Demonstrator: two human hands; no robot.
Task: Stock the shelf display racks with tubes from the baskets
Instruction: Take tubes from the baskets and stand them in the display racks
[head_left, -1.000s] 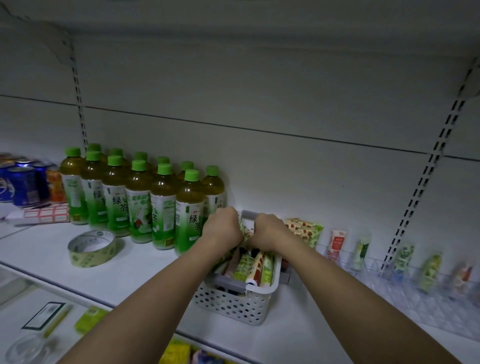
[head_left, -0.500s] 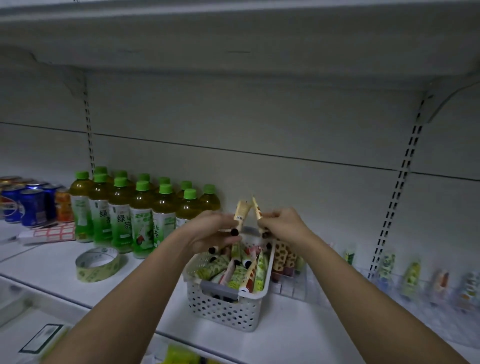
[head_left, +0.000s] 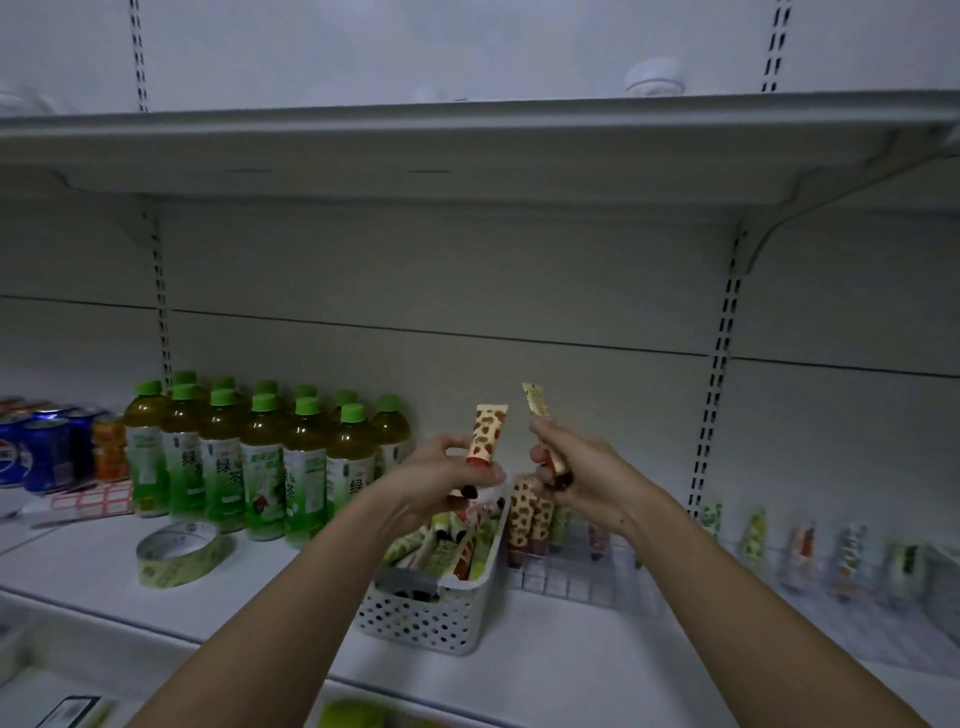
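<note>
Over the shelf (head_left: 571, 670), each hand's grip holds a tube upright: left hand (head_left: 441, 483), right hand (head_left: 582, 478).

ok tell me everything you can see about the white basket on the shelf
The white basket is a long plastic bin with rounded corners and rows of round holes through its walls. It sits upright on the white shelf, one short end toward the camera, between the green tea bottles and the clear display rack. Patterned tubes lie piled inside. Both hands hover above it; neither touches it.
</note>
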